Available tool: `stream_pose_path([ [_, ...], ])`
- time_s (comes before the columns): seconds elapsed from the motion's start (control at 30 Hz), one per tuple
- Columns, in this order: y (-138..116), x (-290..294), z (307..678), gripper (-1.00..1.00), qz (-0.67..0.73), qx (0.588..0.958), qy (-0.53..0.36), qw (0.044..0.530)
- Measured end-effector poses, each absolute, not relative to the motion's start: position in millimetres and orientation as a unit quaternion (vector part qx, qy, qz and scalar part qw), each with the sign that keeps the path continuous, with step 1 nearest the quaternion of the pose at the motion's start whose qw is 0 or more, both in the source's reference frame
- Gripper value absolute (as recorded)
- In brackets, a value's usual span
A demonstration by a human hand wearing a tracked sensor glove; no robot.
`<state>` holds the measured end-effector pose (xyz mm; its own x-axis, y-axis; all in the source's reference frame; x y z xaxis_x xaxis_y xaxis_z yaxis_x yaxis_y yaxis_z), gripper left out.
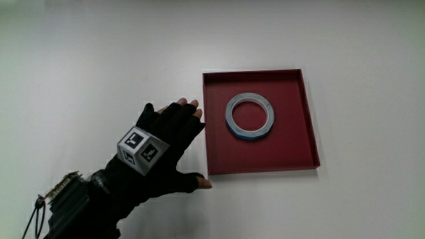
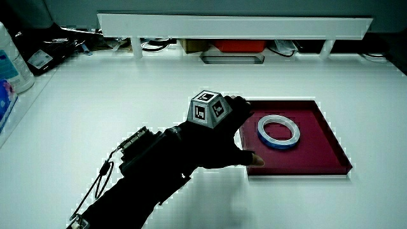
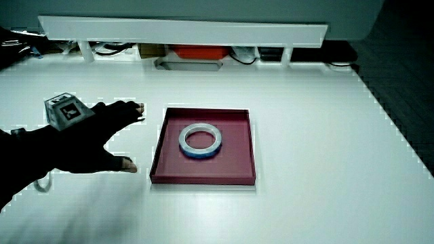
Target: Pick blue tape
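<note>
The blue tape (image 1: 250, 115) is a flat ring with a pale upper face, lying inside a dark red square tray (image 1: 292, 147). Both side views show the roll of tape (image 2: 278, 131) (image 3: 200, 141) in the tray (image 2: 318, 156) (image 3: 237, 166). The gloved hand (image 1: 164, 141) hovers over the white table just beside the tray's edge, fingers spread and holding nothing. Its patterned cube (image 1: 141, 149) sits on the back of the glove. In both side views the hand (image 2: 219, 137) (image 3: 102, 135) stays outside the tray, with the thumb near the tray corner closest to the person.
A low white partition (image 2: 235, 25) runs along the table's edge farthest from the person, with cables and an orange object under it. A white container (image 2: 13, 63) stands at the table's edge in a side view. A cable hangs from the forearm (image 1: 66, 206).
</note>
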<state>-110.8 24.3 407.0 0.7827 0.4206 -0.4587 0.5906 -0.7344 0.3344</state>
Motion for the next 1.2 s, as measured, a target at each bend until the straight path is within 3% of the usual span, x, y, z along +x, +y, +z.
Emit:
stream_pose_path([
  [0.17,17,-100,417,0.00,-0.199,0.910,0.282,0.231],
  [0.9,-25,-30,470,0.00,-0.152,0.906,0.270,0.289],
  [1.2,-22,-12,497,0.00,-0.147,0.899,0.269,0.311],
])
